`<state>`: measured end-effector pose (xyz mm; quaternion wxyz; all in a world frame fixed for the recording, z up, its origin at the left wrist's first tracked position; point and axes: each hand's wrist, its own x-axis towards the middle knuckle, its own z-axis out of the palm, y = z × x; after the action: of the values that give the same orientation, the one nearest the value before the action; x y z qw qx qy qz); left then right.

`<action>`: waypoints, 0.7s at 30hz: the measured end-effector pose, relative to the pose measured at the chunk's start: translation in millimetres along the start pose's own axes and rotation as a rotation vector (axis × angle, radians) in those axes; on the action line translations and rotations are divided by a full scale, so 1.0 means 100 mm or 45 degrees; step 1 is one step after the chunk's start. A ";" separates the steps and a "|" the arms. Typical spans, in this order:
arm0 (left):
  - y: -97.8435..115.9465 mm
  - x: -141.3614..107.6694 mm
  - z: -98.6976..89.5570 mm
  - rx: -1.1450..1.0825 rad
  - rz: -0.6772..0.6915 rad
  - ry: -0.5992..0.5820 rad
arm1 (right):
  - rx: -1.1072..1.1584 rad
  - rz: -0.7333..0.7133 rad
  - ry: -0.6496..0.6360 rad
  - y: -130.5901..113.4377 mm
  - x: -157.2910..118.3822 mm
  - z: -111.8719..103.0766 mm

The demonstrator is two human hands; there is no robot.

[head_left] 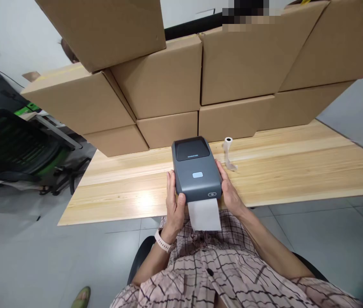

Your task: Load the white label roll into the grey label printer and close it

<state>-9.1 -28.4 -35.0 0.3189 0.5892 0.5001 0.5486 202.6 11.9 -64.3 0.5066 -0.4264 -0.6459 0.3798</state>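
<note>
A dark grey label printer (pixel 186 179) sits at the front of the wooden table, gripped from both sides. My left hand (pixel 174 207) presses its left side, the thumb at the front corner. On the right side lies my right hand (pixel 229 192), its fingers along the casing. Out of the printer's front slot hangs a strip of white paper (pixel 204 215), reaching past the table edge. A small roll of white paper (pixel 228 140) stands behind and right of the printer, its loose end trailing toward me. My fingertips on the far sides are partly hidden.
Stacked cardboard boxes (pixel 168 81) form a wall along the back of the wooden table (pixel 297 167). To the left stands a black office chair (pixel 17 145). Parts of other people show behind the boxes. A green shoe (pixel 81 297) is on the floor at lower left.
</note>
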 end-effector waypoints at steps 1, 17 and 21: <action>0.00 0.00 0.01 -0.007 0.003 0.009 | -0.044 -0.019 0.000 -0.01 0.01 0.00; 0.12 0.99 -0.09 -0.346 0.031 0.192 | -0.235 -0.453 0.179 -1.01 1.37 -0.24; -0.17 1.10 -0.08 -0.299 -0.330 0.107 | -0.180 -0.401 0.170 -0.98 2.06 -0.25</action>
<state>-32.5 78.5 -13.4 0.4321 0.4552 0.5173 0.5818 185.8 172.1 99.4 0.5704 -0.3789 -0.6946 0.2205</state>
